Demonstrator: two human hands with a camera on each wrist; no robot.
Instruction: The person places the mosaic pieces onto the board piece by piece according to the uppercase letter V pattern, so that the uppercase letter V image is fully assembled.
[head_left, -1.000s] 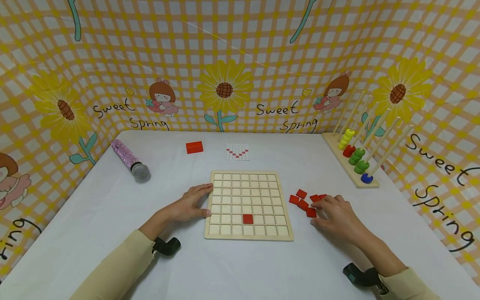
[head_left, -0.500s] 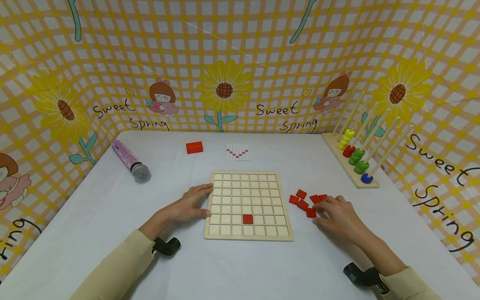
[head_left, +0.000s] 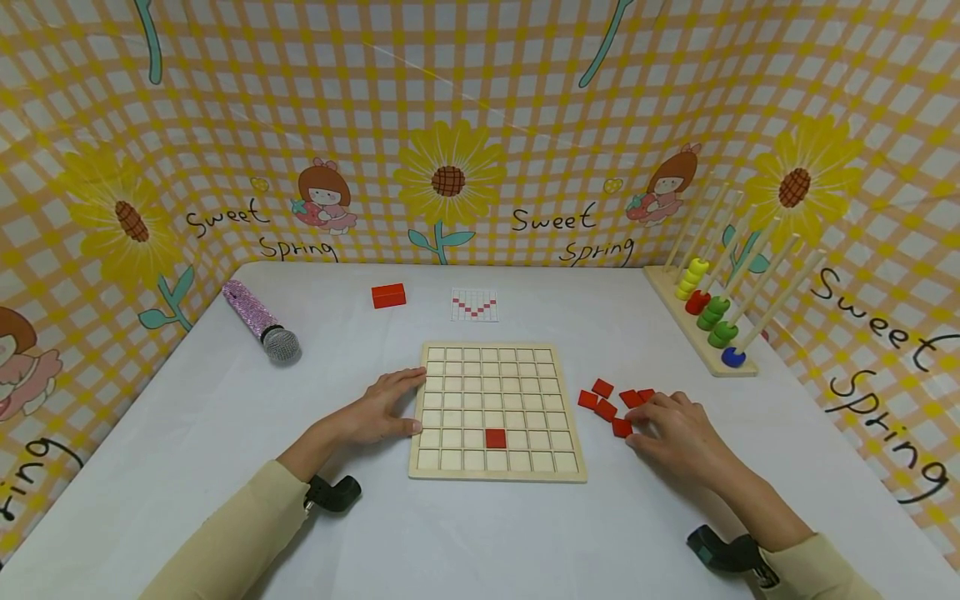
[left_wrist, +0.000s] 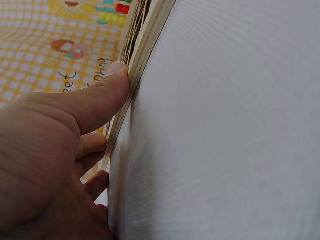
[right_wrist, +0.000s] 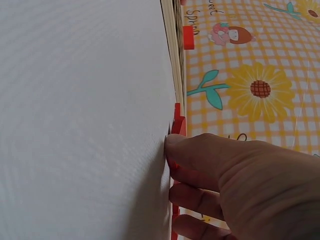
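Between the thumb and fingertips of the right grip (head_left: 678, 435), a red square tile (head_left: 622, 427) is pinched at its edge. Just ahead and to the left of that grip, five loose red tiles (head_left: 605, 409) lie on the white-covered worktop (head_left: 150, 433). Farther left is the wooden grid board (head_left: 491, 375), with one seated red tile (head_left: 496, 438) in the middle column, second row from the near edge. The left grip (head_left: 381, 410) is unclenched, touching the board's left edge. Beyond it lie a red block (head_left: 388, 296) and a pattern card (head_left: 475, 305) printed with a red V; to its left, a glittery pink microphone (head_left: 255, 312). Beyond the right grip stands a peg abacus (head_left: 692, 327).
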